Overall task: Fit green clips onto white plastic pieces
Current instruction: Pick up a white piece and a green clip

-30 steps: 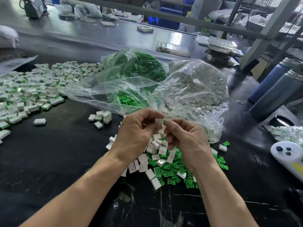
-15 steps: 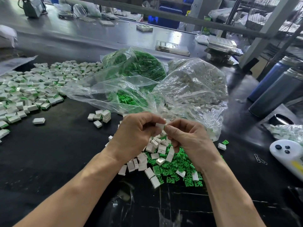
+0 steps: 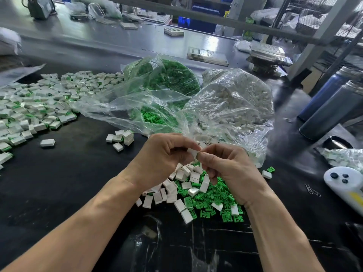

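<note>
- The left hand (image 3: 161,160) had its fingers curled, pinching a small white plastic piece (image 3: 192,153) between thumb and fingertips, raised above the black table (image 3: 59,183).
- The right hand (image 3: 229,167) met it from the other side, fingers bent, its thumb and forefinger pressed against the same piece; whether a green clip sat between them could not be made out.
- Directly below both hands lay a loose heap of white pieces (image 3: 172,191), mixed on its right side with scattered green clips (image 3: 214,197).
- Behind the hands, a clear plastic bag (image 3: 170,79) lay open towards the person, full of green clips, some spilling near its mouth.
- Just beside it on the right, a second clear bag (image 3: 235,103) held white pieces.
- To the far left, a wide spread of white pieces with green showing at their edges (image 3: 35,107) covered the table.
- A small cluster of such pieces (image 3: 121,138) sat between that spread and the left hand, and a single one (image 3: 47,142) lay apart.
- At the right edge stood two dark cylindrical bottles (image 3: 330,107), with a white controller (image 3: 345,183) nearer the person.
</note>
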Demonstrator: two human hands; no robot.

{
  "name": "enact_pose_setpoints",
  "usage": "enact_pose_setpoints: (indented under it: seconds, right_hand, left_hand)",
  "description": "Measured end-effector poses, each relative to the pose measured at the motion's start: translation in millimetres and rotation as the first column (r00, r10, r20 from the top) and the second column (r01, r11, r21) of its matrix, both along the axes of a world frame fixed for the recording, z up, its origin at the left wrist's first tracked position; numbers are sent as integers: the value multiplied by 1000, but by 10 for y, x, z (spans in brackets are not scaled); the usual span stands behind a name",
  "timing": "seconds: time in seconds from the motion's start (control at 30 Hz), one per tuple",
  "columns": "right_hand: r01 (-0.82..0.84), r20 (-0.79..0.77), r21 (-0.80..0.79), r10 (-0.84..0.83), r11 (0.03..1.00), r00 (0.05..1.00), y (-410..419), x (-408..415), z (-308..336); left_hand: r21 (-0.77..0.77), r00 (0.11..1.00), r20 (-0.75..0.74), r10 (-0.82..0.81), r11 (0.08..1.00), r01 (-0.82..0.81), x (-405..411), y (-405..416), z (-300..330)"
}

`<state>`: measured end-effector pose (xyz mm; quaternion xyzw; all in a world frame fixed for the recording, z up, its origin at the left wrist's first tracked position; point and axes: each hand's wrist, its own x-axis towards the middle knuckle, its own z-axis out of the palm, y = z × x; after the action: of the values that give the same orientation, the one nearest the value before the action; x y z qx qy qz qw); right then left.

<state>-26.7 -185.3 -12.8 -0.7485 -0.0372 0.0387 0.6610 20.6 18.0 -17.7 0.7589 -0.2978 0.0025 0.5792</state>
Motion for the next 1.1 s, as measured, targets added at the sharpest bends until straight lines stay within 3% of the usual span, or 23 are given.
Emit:
enact_pose_setpoints:
  seconds: [0.4,0.87,1.1]
  right_hand:
    - [-14,-45,-3,14,1000,999,2,-12,17]
    - [167,-110,293,-141,941,984,203,-16,2]
    - [114,-156,233,-79,966,985,60,-10,50]
  left_hand:
    - [53,997,1,-76,996,76,52,25,-3]
    - [-85,969,111,221,973,-212,-59,-157,-92]
    - [-71,990,81,118,991,-113,-28,-164,-115]
